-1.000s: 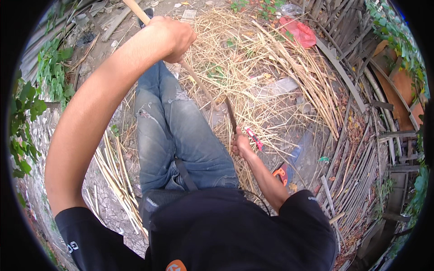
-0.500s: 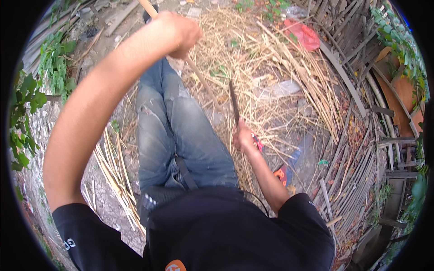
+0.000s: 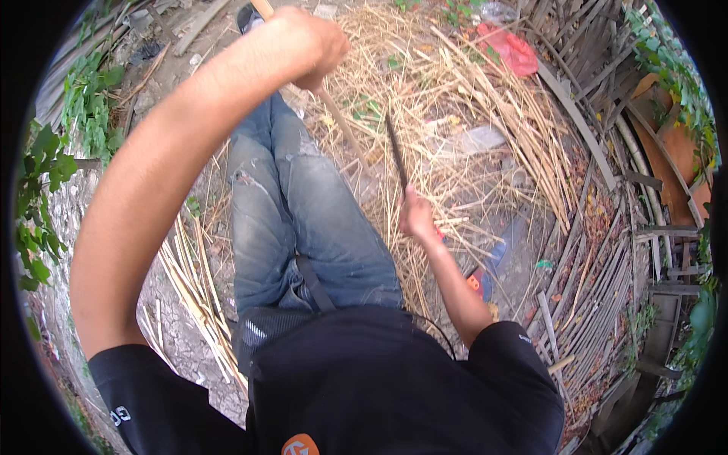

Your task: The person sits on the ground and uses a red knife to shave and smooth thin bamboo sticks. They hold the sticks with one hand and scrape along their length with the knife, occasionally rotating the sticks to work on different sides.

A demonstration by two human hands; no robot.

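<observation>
The left hand (image 3: 320, 49) is closed around a long stick (image 3: 343, 125) that slants from far left to near right; its near end sits just left of the dark blade (image 3: 395, 148), nearer the right hand (image 3: 417, 215), which grips that blade

Pale slender stick (image 3: 344, 129), held slantwise, long dark blade (image 3: 396, 150), held tip forward, right of the stick
</observation>
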